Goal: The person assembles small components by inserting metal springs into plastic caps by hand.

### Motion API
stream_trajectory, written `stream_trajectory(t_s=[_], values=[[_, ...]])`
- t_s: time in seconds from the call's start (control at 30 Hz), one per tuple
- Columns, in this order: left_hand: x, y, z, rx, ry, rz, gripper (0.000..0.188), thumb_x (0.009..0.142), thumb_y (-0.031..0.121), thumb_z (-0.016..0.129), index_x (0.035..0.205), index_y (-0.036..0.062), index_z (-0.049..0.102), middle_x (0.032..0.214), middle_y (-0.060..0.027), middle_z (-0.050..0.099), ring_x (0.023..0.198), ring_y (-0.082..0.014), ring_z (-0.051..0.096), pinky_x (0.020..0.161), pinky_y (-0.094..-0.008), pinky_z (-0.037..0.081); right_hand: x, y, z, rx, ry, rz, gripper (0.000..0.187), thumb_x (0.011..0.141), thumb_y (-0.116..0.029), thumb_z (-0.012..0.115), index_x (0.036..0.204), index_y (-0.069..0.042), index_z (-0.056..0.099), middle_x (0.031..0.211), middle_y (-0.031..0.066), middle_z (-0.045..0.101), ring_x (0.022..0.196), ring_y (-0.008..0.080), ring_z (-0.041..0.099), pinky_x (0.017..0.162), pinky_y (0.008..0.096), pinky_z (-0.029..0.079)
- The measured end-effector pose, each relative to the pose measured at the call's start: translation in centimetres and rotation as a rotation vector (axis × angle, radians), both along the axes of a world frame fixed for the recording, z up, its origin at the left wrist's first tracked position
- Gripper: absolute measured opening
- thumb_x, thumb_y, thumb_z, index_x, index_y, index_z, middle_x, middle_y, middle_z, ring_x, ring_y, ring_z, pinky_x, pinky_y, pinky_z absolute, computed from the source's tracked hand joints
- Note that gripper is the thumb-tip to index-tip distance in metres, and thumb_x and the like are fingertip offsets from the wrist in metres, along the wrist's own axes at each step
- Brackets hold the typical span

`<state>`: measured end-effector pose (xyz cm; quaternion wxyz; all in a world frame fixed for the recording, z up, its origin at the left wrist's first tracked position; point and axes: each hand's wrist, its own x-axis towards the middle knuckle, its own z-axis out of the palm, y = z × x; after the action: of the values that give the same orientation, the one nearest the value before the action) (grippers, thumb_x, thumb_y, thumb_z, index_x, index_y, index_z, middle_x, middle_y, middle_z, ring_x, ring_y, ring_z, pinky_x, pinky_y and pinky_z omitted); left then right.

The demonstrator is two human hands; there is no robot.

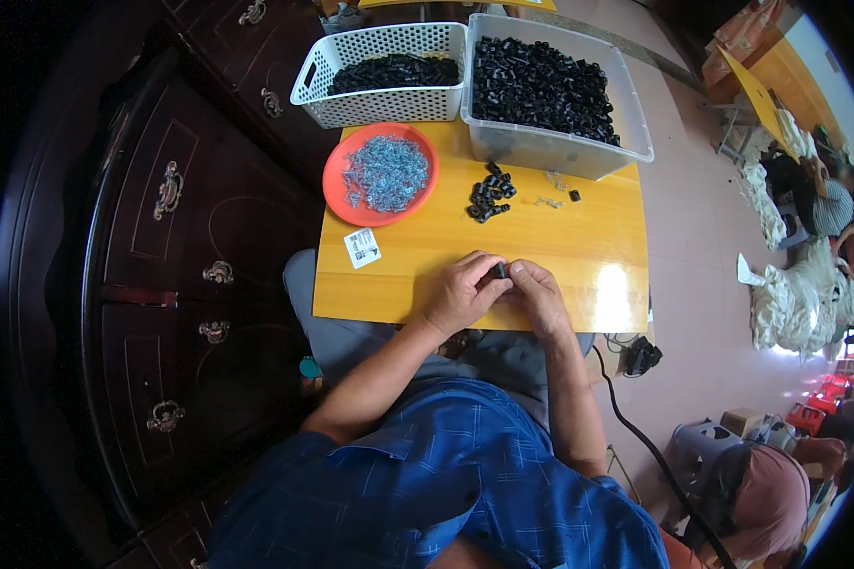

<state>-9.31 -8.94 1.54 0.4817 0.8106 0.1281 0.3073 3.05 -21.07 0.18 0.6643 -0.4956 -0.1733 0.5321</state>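
Head view shows the left hand (467, 287) and right hand (538, 289), fingers closed on one small black part (500, 271), over the near side of the surface (389, 280). Handling this part seems the present step; next move likely needs steady fingertips.

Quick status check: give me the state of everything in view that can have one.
Left hand: fingers closed on a small black part
Right hand: fingers closed on the same part
White basket: open-topped, partly filled with black pieces
Clear bin: open-topped, heavily loaded with black pieces
Red plate: holding loose silvery pieces
Black pile: scattered loosely on the table
White card: lying flat
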Motion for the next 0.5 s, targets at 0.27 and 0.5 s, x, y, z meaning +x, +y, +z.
stream_trajectory(t_s=[0.27, 0.5], values=[[0.06, 0.04, -0.13, -0.010, -0.034, -0.014, 0.026, 0.086, 0.011, 0.072, 0.107, -0.0030, 0.064, 0.097, -0.0167, 0.067, 0.086, -0.0318, 0.067, 0.075, -0.0369, 0.054, -0.26, -0.02, 0.30, -0.043, -0.064, -0.029, 0.031, 0.106, -0.028, 0.049, 0.098, -0.002, 0.064, 0.091, 0.0024, 0.065, 0.082, 0.0115, 0.062, 0.080, 0.0291, 0.052], [-0.08, 0.03, -0.16, 0.022, -0.029, -0.001, 0.025, 0.085, 0.009, 0.072, 0.106, -0.0023, 0.064, 0.097, -0.0172, 0.067, 0.089, -0.0337, 0.067, 0.077, -0.0382, 0.054, -0.53, 0.11, 0.67, -0.065, -0.121, -0.070, 0.036, 0.107, -0.032, 0.048, 0.096, -0.002, 0.064, 0.088, -0.0003, 0.062, 0.081, 0.0090, 0.056, 0.078, 0.0254, 0.048]])
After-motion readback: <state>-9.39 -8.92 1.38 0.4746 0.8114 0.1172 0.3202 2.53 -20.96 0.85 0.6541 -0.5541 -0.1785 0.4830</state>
